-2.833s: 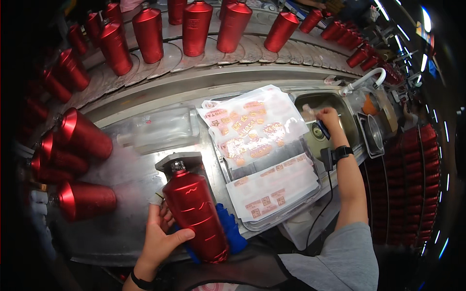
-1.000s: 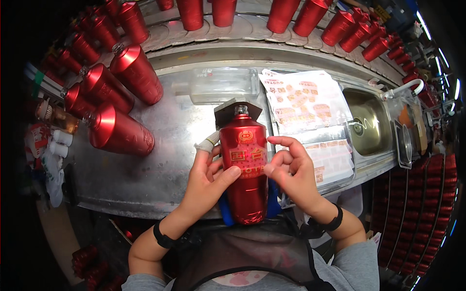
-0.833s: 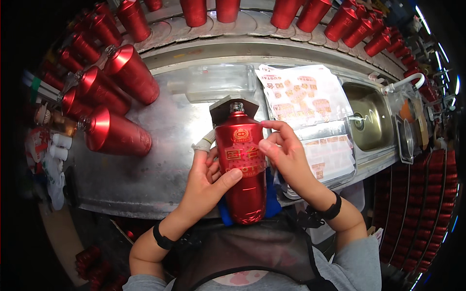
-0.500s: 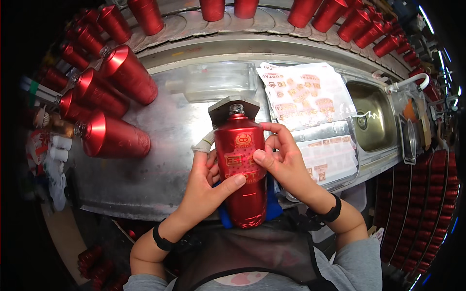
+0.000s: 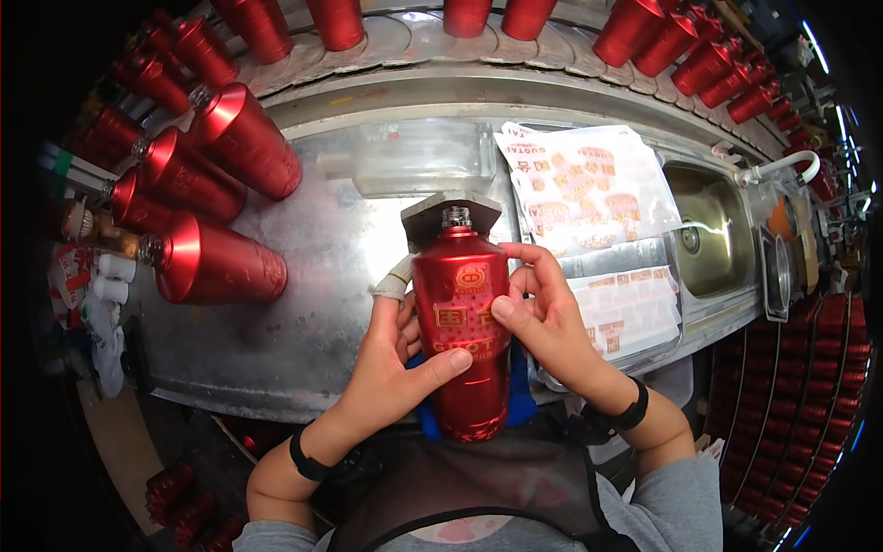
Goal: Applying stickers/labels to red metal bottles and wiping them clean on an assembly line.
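Note:
A glossy red bottle (image 5: 464, 322) with gold lettering and an emblem lies tilted before me, its clear glass neck pointing away. Behind the neck is a grey angular metal rest (image 5: 483, 213); blue cloth (image 5: 522, 391) shows beside the base. My left hand (image 5: 395, 359) grips the bottle's left side, thumb across the front, fingers partly hidden behind it. A pale wrap covers its index fingertip. My right hand (image 5: 543, 317) is closed on the right side, its thumb pressing the front beside the gold lettering and its index finger near the shoulder.
Several red bottles (image 5: 225, 262) stand on the metal worktop's left (image 5: 230, 354). Printed decal sheets (image 5: 589, 189) lie right of the rest, beside a sink (image 5: 704, 225) with a white faucet (image 5: 782, 166). A clear tray (image 5: 423, 156) sits behind. More bottles line a curved conveyor (image 5: 405, 41).
The bottles on the conveyor have moved right. Both hands keep their hold on the bottle, with hardly any change of grip; the whole near scene shifts slightly in view.

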The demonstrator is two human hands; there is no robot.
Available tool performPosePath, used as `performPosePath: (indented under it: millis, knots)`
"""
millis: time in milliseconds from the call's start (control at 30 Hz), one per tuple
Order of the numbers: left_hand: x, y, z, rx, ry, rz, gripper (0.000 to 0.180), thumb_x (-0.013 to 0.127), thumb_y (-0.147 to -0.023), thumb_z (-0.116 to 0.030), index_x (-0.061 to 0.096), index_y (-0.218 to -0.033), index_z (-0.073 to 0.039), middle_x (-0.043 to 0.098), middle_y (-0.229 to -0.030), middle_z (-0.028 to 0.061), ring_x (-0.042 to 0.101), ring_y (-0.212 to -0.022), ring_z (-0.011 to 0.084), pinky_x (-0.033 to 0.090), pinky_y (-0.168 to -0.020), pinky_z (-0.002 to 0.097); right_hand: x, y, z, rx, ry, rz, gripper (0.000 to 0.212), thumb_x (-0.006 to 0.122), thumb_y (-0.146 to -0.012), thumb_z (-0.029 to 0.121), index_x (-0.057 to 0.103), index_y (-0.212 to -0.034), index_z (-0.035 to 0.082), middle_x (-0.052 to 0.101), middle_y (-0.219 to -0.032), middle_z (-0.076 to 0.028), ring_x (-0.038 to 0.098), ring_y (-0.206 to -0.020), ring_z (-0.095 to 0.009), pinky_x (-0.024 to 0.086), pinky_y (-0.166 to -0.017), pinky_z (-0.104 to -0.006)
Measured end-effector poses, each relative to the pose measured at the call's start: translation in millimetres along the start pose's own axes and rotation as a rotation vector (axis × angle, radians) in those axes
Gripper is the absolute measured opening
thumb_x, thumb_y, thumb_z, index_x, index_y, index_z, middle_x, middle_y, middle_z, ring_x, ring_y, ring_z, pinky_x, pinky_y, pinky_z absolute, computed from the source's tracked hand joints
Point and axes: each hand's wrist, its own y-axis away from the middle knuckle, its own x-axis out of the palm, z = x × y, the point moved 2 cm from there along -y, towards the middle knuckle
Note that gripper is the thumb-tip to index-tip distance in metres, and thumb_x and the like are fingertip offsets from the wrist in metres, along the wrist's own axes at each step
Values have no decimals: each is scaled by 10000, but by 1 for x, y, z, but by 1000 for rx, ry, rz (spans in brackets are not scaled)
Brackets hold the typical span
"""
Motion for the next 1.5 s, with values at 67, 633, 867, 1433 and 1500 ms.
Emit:
performPosePath:
  millis: [67,633,867,1433,1500]
  knots:
    - [-1,-1,-2,-8,37,16,946,741,-859,-126,81,-1533,-53,292,-1521,211,409,-1372,284,355,-1115,408,-1,-1,1,-8,-4,-2,599,705,-905,132,369,-1392,35,436,-856,31,437,-722,-9,409,-633,-158]
    - [0,0,4,-4,25,-7,917,731,-875,-140,90,-1523,-38,370,-1483,207,449,-1339,263,369,-1099,396,4,-1,2,-3,1,10,630,734,-880,109,369,-1390,57,398,-846,37,439,-724,-9,412,-628,-159]
    - [-3,0,4,-15,19,16,947,742,-865,-144,75,-1530,-46,347,-1499,209,430,-1357,270,355,-1111,401,3,-1,2,4,12,29,652,744,-871,115,362,-1397,64,397,-859,37,438,-725,-8,395,-619,-155]
    - [-4,0,2,-23,55,15,928,727,-874,-134,79,-1532,-41,349,-1496,201,427,-1357,261,361,-1107,394,4,-11,12,8,41,-13,544,735,-883,157,437,-1326,48,418,-829,38,446,-705,-7,407,-614,-168]
    - [-4,1,3,-11,55,13,918,719,-878,-128,81,-1532,-39,348,-1496,200,426,-1357,261,361,-1107,393,6,-19,12,-41,3,-53,496,755,-870,198,498,-1263,37,429,-823,37,415,-671,-10,387,-589,-177]
